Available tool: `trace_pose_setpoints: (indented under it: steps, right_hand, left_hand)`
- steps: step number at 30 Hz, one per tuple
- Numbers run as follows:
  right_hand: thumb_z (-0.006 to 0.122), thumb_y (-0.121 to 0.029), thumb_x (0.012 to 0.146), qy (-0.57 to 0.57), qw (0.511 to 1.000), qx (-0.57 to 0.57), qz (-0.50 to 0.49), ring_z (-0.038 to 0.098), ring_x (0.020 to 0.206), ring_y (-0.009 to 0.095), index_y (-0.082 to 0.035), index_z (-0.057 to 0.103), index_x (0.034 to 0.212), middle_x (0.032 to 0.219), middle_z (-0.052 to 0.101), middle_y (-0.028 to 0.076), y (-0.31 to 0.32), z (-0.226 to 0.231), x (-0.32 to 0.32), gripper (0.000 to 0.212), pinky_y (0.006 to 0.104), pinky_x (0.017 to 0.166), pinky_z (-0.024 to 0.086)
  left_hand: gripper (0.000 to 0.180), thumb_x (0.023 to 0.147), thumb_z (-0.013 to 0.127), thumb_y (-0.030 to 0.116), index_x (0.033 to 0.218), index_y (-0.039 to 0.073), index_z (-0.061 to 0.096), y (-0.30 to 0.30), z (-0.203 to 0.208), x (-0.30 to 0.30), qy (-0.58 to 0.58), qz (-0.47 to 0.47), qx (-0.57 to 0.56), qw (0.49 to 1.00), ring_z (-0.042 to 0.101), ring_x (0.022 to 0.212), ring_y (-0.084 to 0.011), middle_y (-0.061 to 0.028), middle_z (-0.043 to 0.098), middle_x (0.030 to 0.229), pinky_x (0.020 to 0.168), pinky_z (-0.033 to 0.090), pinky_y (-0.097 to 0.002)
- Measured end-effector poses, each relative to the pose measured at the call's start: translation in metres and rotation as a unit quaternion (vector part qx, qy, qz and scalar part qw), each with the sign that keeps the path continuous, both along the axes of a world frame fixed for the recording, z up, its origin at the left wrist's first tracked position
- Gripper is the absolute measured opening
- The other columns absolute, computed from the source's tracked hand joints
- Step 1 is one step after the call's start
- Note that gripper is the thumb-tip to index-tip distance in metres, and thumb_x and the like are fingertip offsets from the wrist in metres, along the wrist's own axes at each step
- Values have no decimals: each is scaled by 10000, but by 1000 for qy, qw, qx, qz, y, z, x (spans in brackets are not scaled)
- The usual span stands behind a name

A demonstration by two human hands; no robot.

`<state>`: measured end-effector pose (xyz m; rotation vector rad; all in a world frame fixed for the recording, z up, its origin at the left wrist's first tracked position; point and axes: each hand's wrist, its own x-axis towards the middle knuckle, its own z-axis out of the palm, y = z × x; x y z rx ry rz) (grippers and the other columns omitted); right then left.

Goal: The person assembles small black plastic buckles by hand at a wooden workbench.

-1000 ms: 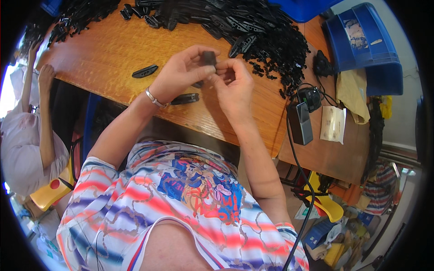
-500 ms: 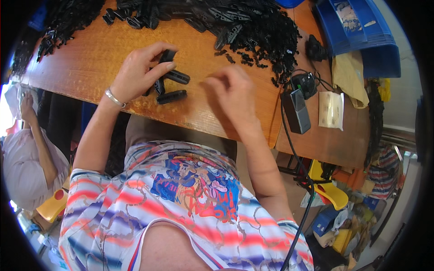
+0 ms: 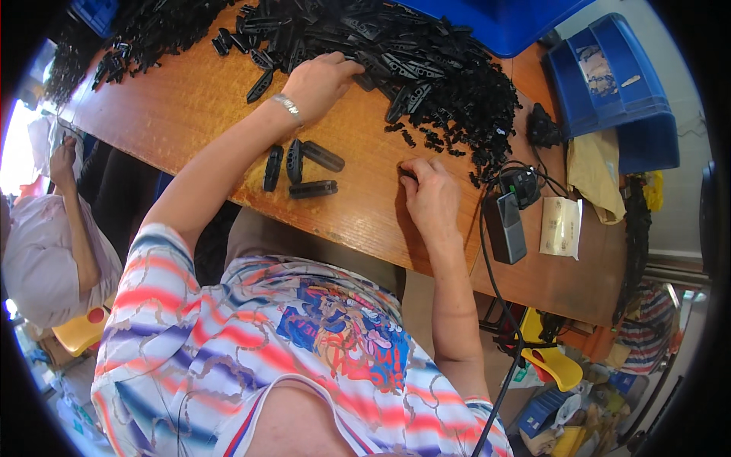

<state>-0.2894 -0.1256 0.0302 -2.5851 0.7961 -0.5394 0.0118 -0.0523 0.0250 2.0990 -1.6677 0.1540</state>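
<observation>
My left hand [image 3: 324, 84] reaches to the near edge of a heap of long black plastic parts [image 3: 327, 34]. Its fingertips are at a dark part there, and the hand itself hides whether they grip it. Lower right, my right hand [image 3: 430, 194] rests just over the wooden table [image 3: 358, 217], thumb and forefinger pinched on a small dark piece [image 3: 403, 172] that barely shows. Between my arms lie several loose long black parts: one ridged piece [image 3: 324, 155], one with holes [image 3: 295, 161], one upright on the left [image 3: 272, 168] and one lying crosswise [image 3: 313, 189].
Small black parts [image 3: 487, 122] are heaped to the right of the long ones. A black box with a cable [image 3: 505, 227] and a white packet [image 3: 561, 227] lie on the right, below blue bins [image 3: 609, 91]. Another person [image 3: 57, 251] sits at the far left.
My left hand has let go of a black part beside the others and moved up and right to the heap. My right hand stays pinched. The view has shifted.
</observation>
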Motion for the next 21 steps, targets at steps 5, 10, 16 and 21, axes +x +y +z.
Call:
trace_pose_setpoints:
  steps: [5,10,16,21]
  right_hand:
    - [792,-69,927,-15,1000,19,-11,742,882,381,-52,773,1045,989,753,169,6,-1,-1,120,464,755,585]
    - [754,-92,956,-44,998,36,32,730,894,416,-39,758,1041,980,750,194,8,-4,3,100,481,762,580]
    - [764,-44,945,-164,972,168,31,732,892,379,0,736,1025,991,754,185,21,10,26,96,439,775,571]
    - [783,33,904,-274,946,168,30,720,839,327,7,719,1005,946,735,156,31,27,50,122,393,759,569]
  left_hand:
    - [302,948,770,110,1244,89,711,-24,-3,5,-63,21,21,998,629,1184,-322,-106,641,1196,985,572,-443]
    - [243,915,797,97,1133,66,692,-5,-6,-7,-41,3,-16,999,641,1162,-324,-121,652,1162,969,562,-448]
    - [311,825,843,137,1034,35,635,34,8,-31,185,26,-3,982,700,741,-282,-92,683,821,679,537,-434]
    - [324,892,839,163,1061,4,613,55,19,-61,441,-17,-15,897,658,812,-97,-64,718,912,705,571,-308]
